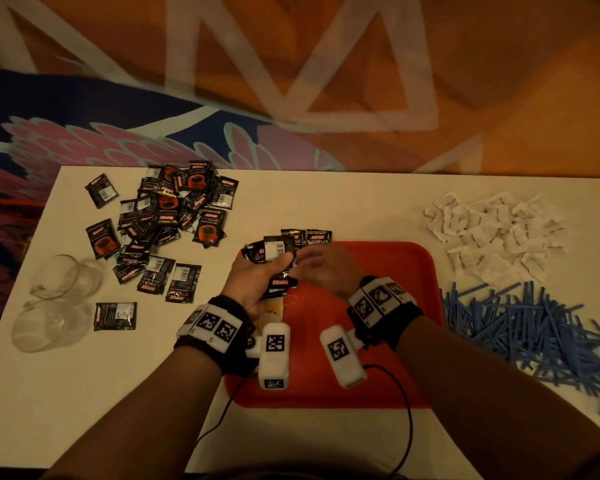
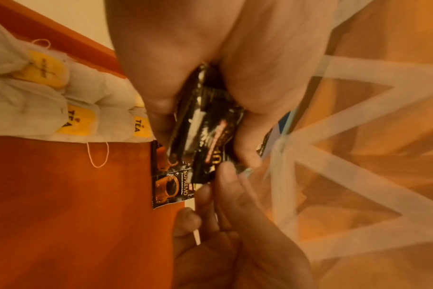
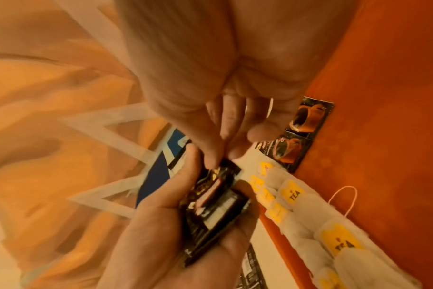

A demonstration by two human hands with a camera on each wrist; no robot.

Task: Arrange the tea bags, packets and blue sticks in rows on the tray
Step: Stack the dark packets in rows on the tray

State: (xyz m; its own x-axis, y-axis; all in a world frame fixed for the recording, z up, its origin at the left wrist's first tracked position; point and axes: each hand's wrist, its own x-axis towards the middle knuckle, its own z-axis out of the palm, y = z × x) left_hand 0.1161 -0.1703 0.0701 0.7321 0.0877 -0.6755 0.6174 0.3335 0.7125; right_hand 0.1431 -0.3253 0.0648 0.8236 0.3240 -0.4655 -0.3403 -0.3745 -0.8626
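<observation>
My left hand [image 1: 274,268] grips a stack of black coffee packets [image 1: 277,251] above the far left corner of the red tray [image 1: 378,271]. My right hand [image 1: 309,263] reaches across to it, and its thumb and fingertips pinch the edge of the top packet [image 3: 225,170]. Two coffee packets [image 1: 319,237] lie side by side at the tray's far edge. A row of tea bags [image 2: 37,105] with yellow tags runs along the tray's left side, mostly hidden under my left hand in the head view. Blue sticks [image 1: 527,323] are heaped right of the tray.
A loose pile of black coffee packets [image 1: 163,216] covers the white table [image 1: 326,202] at the far left. White sachets [image 1: 492,230] are heaped at the far right. Two glass cups [image 1: 59,275] lie near the left edge. Cables trail over the tray's near rim.
</observation>
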